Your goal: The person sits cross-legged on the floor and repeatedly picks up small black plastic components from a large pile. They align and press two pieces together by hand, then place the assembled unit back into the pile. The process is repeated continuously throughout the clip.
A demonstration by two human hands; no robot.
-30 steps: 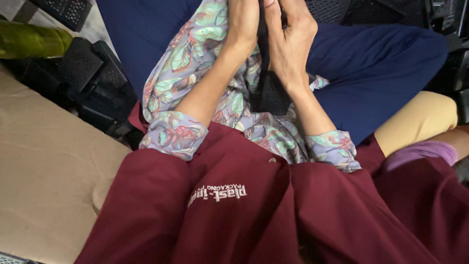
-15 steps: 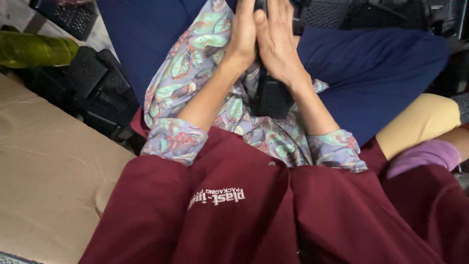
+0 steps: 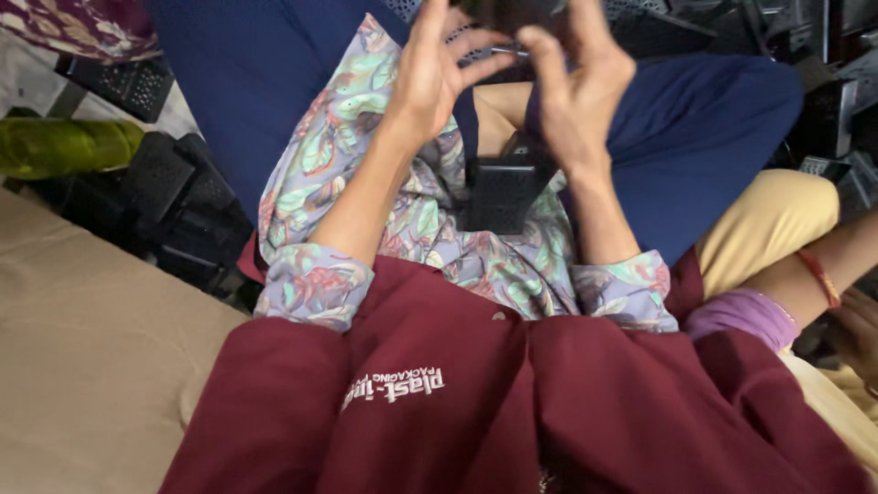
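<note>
My left hand (image 3: 437, 78) and my right hand (image 3: 574, 87) are raised side by side at the top of the head view. Their fingertips pinch a small dark part (image 3: 514, 13) that the frame's top edge cuts off. Below the hands a black perforated plastic piece (image 3: 499, 194) lies in my lap on the patterned cloth (image 3: 366, 146). Neither hand touches it. My forearms come out of patterned cuffs over a maroon garment (image 3: 512, 412).
Several black perforated plastic parts (image 3: 169, 206) are piled at the left beside a green bottle-like thing (image 3: 64, 146). A beige mat (image 3: 82, 366) covers the lower left. Another person's arm with a red bracelet (image 3: 819, 279) and a yellow trouser leg (image 3: 768, 220) are at the right.
My hands were pressed together over the black piece; now they have lifted off it and spread apart, fingertips up at the frame's top. The black piece now shows in my lap.
</note>
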